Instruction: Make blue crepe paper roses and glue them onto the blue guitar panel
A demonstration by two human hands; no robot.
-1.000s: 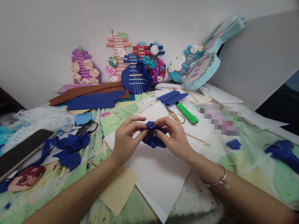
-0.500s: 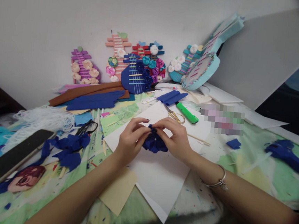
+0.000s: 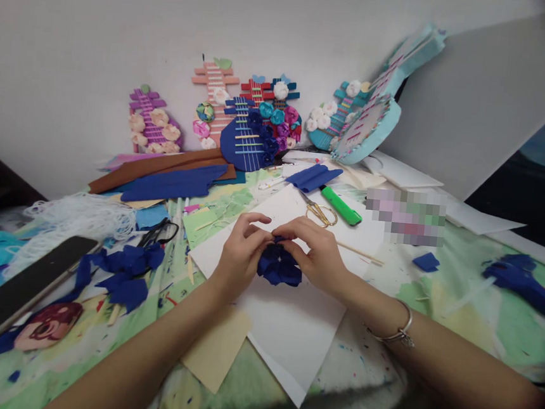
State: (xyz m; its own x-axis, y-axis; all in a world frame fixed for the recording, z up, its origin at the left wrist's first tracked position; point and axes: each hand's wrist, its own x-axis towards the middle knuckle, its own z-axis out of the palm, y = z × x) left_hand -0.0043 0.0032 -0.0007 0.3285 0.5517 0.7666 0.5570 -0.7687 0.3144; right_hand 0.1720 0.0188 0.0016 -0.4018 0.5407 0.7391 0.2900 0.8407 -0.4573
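A dark blue paper flower [image 3: 280, 269] with ruffled petals is held over the white paper sheet [image 3: 292, 333]. My left hand [image 3: 244, 250] pinches its left and upper edge between thumb and fingers. From the other side, my right hand [image 3: 316, 250] pinches the upper right petals. Both sets of fingertips nearly meet at the flower's top, where they partly hide it. Just beyond my right hand lie gold-handled scissors [image 3: 322, 214], a green box cutter [image 3: 342, 205] and a thin wooden stick [image 3: 361, 253].
Blue crepe scraps [image 3: 126, 268], a phone [image 3: 27, 285] and white cord [image 3: 80, 219] are at left. A blue glue gun [image 3: 527, 287] lies at right. Decorated paper guitars [image 3: 242, 141] lean against the wall, behind folded crepe paper [image 3: 174, 182].
The flower has tilted and shifted slightly left and down, showing more of its petals. My fingers have changed position a little along its upper edge.
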